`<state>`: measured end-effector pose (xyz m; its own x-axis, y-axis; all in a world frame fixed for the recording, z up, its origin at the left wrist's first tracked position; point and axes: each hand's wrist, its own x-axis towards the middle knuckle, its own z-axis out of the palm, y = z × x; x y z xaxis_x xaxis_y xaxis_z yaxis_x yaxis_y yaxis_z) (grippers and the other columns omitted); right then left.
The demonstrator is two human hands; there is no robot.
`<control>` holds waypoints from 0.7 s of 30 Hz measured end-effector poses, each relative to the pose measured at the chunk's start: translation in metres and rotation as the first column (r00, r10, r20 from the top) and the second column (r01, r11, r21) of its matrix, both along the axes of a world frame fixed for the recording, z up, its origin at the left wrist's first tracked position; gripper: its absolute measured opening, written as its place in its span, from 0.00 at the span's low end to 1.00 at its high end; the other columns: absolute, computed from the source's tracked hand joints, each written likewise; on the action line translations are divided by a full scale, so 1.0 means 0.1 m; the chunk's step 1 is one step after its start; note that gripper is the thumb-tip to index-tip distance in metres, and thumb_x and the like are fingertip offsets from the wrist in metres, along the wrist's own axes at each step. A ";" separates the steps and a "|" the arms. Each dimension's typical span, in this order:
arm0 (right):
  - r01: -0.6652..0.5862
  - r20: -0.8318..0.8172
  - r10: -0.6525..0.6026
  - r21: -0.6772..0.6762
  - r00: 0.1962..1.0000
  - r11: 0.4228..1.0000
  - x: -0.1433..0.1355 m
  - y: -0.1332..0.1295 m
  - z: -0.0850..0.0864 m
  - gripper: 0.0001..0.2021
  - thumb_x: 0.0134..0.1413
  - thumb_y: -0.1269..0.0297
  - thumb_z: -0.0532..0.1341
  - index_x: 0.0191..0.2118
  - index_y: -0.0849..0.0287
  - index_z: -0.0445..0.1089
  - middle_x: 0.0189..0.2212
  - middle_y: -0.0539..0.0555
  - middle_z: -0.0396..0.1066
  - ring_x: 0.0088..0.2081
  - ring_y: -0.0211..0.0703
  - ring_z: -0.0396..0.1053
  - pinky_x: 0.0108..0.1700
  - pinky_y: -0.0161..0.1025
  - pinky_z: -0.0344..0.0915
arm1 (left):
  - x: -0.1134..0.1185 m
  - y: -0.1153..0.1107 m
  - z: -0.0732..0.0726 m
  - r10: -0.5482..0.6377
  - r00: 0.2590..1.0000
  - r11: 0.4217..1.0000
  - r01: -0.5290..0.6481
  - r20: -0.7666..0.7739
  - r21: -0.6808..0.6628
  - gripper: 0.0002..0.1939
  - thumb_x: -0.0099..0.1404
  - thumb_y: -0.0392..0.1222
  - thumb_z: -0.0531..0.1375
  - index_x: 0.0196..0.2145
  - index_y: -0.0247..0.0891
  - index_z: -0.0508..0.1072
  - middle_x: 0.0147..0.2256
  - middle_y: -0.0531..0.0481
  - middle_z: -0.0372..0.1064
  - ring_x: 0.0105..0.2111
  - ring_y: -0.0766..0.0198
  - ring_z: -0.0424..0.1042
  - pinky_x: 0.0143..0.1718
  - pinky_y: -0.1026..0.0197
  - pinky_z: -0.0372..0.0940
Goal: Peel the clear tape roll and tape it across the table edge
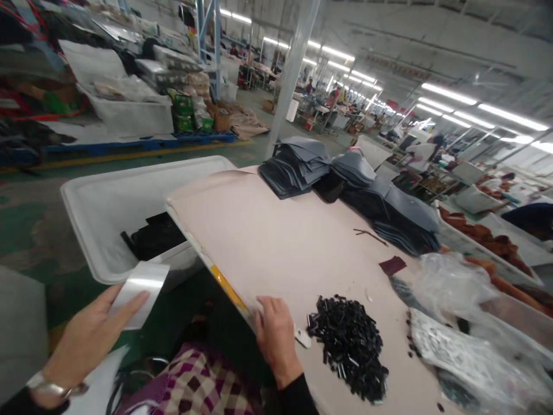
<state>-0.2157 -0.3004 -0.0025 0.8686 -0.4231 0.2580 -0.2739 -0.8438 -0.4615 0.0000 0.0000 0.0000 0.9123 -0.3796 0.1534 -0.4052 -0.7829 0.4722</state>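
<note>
My left hand (88, 334) holds a shiny silver-white sheet (138, 291) out over the gap between the table and a white bin. My right hand (276, 334) rests with fingers curled on the near edge of the beige table (268, 242), touching a small white piece (302, 338). Just right of that hand lies a heap of small black parts (352, 346).
A white plastic bin (108, 202) with black material inside stands left of the table. Stacks of grey cut pieces (298, 164) lie at the far end. Crinkled clear plastic bags (466, 334) cover the right side. Bins of brown pieces (488, 239) sit beyond.
</note>
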 end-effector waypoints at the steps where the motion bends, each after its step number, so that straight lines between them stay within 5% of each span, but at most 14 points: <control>1: -0.042 -0.001 0.042 -0.023 0.999 0.999 0.21 0.10 -0.06 0.15 0.58 0.77 0.56 0.49 0.58 0.68 0.41 0.56 0.72 0.42 0.51 0.65 0.45 0.49 0.66 | 0.30 -0.24 0.11 0.050 0.998 0.997 -0.052 -0.030 -0.062 0.26 0.65 0.68 0.46 0.45 0.51 0.74 0.28 0.55 0.77 0.23 0.49 0.76 0.23 0.54 0.72; 3: -0.079 0.001 0.079 -0.040 0.997 0.996 0.63 0.25 -0.15 0.16 0.56 0.78 0.57 0.50 0.59 0.66 0.42 0.56 0.71 0.42 0.51 0.65 0.43 0.49 0.66 | 0.91 -0.69 0.24 -0.072 0.983 0.997 0.078 0.167 -0.026 0.25 0.69 0.64 0.49 0.42 0.43 0.73 0.26 0.51 0.75 0.22 0.52 0.75 0.19 0.58 0.68; 5: -0.073 -0.021 0.072 -0.049 0.997 0.996 0.96 0.31 -0.21 0.17 0.55 0.77 0.59 0.51 0.60 0.65 0.43 0.56 0.71 0.41 0.52 0.64 0.41 0.50 0.67 | 1.48 -1.05 0.23 -0.294 0.811 0.956 0.263 0.506 0.134 0.22 0.73 0.56 0.50 0.38 0.35 0.71 0.27 0.45 0.73 0.24 0.53 0.74 0.22 0.57 0.68; 7: -0.060 -0.073 0.055 -0.068 0.996 0.996 1.17 0.32 -0.22 0.18 0.55 0.76 0.59 0.52 0.61 0.65 0.41 0.56 0.71 0.39 0.52 0.64 0.38 0.51 0.67 | 1.95 -1.32 0.11 -0.424 0.657 0.903 0.359 0.623 0.236 0.21 0.74 0.52 0.50 0.36 0.30 0.71 0.29 0.40 0.72 0.30 0.51 0.74 0.34 0.53 0.70; 9: -0.064 -0.127 0.053 -0.087 0.990 0.994 1.24 0.30 -0.20 0.19 0.55 0.76 0.59 0.53 0.62 0.66 0.39 0.57 0.71 0.38 0.52 0.64 0.37 0.50 0.68 | 2.28 -1.49 -0.07 -0.503 0.582 0.858 0.424 0.639 0.289 0.21 0.74 0.51 0.52 0.38 0.27 0.71 0.31 0.39 0.72 0.33 0.50 0.73 0.45 0.49 0.68; 14: -0.134 -0.246 0.080 -0.210 0.966 0.968 1.19 0.30 -0.12 0.20 0.59 0.76 0.56 0.57 0.69 0.67 0.46 0.63 0.72 0.44 0.55 0.67 0.41 0.50 0.71 | 2.57 -1.75 -0.47 -0.630 0.467 0.763 0.524 0.621 0.379 0.17 0.72 0.50 0.57 0.43 0.30 0.71 0.33 0.43 0.72 0.32 0.53 0.70 0.50 0.46 0.63; 21: -0.176 -0.170 0.116 -0.399 0.979 0.900 1.15 0.38 -0.23 0.22 0.64 0.74 0.45 0.56 0.73 0.68 0.47 0.70 0.74 0.48 0.60 0.71 0.41 0.50 0.74 | 2.62 -1.86 -0.71 -0.553 0.412 0.818 0.432 0.724 0.379 0.25 0.68 0.59 0.55 0.41 0.31 0.73 0.29 0.46 0.66 0.35 0.50 0.69 0.47 0.46 0.67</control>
<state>-0.1009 -0.2621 -0.0255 0.9520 -0.1709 0.2539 -0.1683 -0.9852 -0.0322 0.2619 -0.1863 -0.0706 0.0892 -0.7911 0.6051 -0.8841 -0.3427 -0.3177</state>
